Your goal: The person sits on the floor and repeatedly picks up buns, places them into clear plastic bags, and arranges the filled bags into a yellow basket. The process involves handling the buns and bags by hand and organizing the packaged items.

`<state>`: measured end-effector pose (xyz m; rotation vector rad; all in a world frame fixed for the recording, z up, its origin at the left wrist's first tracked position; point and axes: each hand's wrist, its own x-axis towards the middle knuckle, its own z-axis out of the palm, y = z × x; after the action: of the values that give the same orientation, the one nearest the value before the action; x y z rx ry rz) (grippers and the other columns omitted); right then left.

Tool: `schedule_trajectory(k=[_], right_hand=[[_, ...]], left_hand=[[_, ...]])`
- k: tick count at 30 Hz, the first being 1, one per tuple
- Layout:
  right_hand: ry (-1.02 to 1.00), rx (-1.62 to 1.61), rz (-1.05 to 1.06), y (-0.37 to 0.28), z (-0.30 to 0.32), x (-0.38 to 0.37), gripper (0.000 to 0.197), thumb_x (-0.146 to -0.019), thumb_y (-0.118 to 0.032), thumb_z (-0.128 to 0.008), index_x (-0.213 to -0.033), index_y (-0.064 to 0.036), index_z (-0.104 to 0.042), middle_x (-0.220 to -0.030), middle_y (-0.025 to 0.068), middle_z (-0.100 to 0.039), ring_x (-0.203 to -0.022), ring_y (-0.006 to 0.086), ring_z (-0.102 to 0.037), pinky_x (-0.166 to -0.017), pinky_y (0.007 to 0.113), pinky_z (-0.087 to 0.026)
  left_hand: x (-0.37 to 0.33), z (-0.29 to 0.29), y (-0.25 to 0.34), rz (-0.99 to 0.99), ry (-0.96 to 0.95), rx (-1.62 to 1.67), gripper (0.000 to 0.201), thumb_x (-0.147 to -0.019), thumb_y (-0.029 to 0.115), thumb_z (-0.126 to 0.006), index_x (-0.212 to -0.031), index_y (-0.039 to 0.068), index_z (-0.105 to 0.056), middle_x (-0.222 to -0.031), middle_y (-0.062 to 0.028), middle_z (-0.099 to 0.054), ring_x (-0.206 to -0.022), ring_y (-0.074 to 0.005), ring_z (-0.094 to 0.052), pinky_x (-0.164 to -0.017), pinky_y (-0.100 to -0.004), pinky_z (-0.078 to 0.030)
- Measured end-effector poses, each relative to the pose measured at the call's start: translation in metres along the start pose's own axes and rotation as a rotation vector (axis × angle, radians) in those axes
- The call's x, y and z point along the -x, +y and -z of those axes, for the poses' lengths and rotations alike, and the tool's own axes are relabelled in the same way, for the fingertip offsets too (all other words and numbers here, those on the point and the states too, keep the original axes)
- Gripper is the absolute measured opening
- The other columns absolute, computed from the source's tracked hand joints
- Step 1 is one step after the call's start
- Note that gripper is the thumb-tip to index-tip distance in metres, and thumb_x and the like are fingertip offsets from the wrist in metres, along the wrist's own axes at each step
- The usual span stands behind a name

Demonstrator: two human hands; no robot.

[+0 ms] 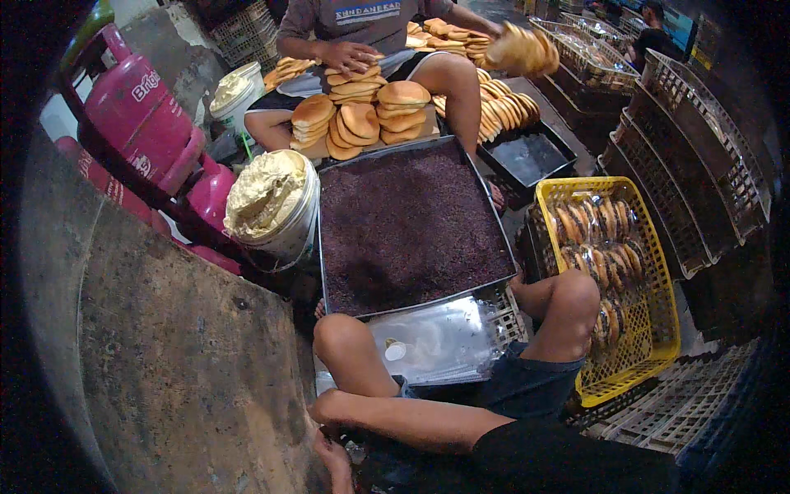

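My right forearm comes out of a black sleeve and reaches left across my lap. My right hand (331,407) is bent down beside the worn wooden board, its fingers hidden. Just below it, my left hand (334,463) shows only in part at the lower edge, its fingers not clear. Something small and shiny lies by the hands, too dark to name. Ahead of my knees is a square metal tray (322,247) full of dark chocolate sprinkles (411,222). Clear plastic bags (440,342) lie in a flat stack between my knees.
A wooden board (189,346) rises on the left, near pink gas cylinders (140,107). A bucket of pale cream (267,193) stands beside the tray. Opposite, a person handles round buns (358,119). A yellow crate (671,329) with bagged filled buns (597,222) stands right.
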<state>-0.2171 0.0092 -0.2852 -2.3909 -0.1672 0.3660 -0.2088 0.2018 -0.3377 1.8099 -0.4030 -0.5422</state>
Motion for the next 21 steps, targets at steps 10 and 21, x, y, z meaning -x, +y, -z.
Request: schedule_trajectory(k=[10,21], right_hand=[[0.462,-0.673,-0.023,-0.015,0.025,-0.017,0.068,-0.08,-0.03,-0.069,-0.128,0.0018,-0.031,-0.107,0.0294,-0.058,-0.102,0.0446,-0.057,-0.085,0.049,-0.045],[0.315,-0.723,0.132,0.009,0.017,-0.034,0.079,-0.077,-0.038,-0.073,-0.126,0.004,-0.028,-0.124,0.0322,-0.047,-0.12,0.0418,-0.046,-0.098,0.043,-0.039]], left_hand=[[-0.028,-0.019,0.099,0.164,0.366,0.441,0.039,-0.096,0.036,-0.047,-0.111,0.001,-0.051,-0.102,-0.0129,-0.058,-0.087,-0.0238,-0.059,-0.077,-0.0386,-0.051],[-0.086,0.078,0.077,0.015,0.029,0.674,0.04,-0.094,0.037,-0.053,-0.115,0.003,-0.052,-0.107,-0.0091,-0.058,-0.093,-0.0193,-0.056,-0.087,-0.033,-0.045]])
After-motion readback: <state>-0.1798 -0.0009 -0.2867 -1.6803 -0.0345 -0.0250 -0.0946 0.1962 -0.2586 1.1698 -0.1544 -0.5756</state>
